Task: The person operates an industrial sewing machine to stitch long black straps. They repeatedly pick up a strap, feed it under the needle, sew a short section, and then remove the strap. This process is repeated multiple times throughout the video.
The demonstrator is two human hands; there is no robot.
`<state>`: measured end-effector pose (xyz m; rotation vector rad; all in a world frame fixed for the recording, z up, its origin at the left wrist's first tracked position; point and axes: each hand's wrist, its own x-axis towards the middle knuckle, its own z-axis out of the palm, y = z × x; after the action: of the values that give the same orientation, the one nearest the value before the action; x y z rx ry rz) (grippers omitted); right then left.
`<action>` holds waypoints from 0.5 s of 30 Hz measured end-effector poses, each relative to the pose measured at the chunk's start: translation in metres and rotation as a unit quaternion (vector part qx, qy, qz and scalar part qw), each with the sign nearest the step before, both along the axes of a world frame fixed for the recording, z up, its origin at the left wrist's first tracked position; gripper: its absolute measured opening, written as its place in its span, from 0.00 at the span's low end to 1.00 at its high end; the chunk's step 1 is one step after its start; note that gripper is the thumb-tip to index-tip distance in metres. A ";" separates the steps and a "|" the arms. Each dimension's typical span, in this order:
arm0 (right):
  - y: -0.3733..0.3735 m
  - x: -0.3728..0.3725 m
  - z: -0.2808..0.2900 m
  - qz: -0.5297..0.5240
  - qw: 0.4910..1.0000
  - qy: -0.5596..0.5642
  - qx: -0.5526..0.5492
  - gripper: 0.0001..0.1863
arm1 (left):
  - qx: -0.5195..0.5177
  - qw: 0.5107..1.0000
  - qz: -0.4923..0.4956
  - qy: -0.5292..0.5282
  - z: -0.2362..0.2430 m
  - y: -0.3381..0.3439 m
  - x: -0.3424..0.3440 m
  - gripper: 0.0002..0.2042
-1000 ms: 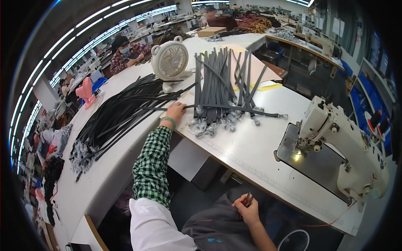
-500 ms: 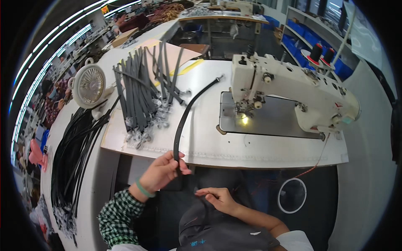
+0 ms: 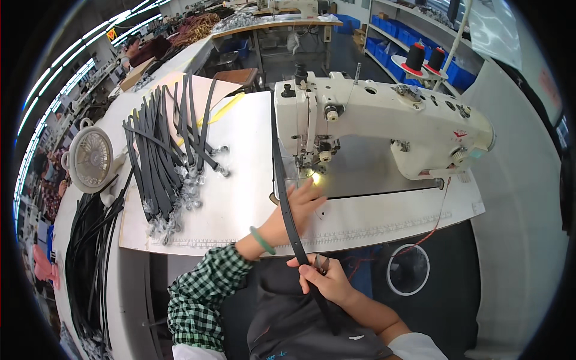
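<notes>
A long black strap (image 3: 290, 226) with small holes runs from beside the needle of the white sewing machine (image 3: 366, 120) down to my lap. My left hand (image 3: 293, 213) reaches up beside the strap toward the lit presser foot (image 3: 307, 170), fingers apart; the strap crosses in front of part of it. Lower down, my right hand (image 3: 324, 282) is closed on the strap, with small metal snips (image 3: 321, 264) also in it. Dark straps with silvery wrapped ends (image 3: 156, 156) lie left of the machine on the white table (image 3: 237, 234).
Longer black straps (image 3: 87, 252) lie on the left surface beside a white fan (image 3: 91, 157) and a pink object (image 3: 43, 264). Thread cones (image 3: 415, 59) stand behind the machine. A round white-rimmed ring (image 3: 408, 270) is below the table. Blue bins (image 3: 378, 49) fill shelves; a co-worker (image 3: 129, 51) is far left.
My view has turned toward the machine. The strap has moved from my left hand into my right, its far part now beside the needle. My left hand has moved up toward the presser foot.
</notes>
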<state>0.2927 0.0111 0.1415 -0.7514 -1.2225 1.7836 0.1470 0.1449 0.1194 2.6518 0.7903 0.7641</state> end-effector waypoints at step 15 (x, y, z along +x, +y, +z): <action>-0.023 0.019 -0.046 -0.016 0.989 -0.064 -0.136 0.13 | 0.067 0.975 0.171 0.126 0.000 0.016 -0.031 0.26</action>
<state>0.3114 -0.0114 0.0959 -1.0477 -1.0528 1.9233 0.1155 0.1612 0.1191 2.8047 1.3319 0.5796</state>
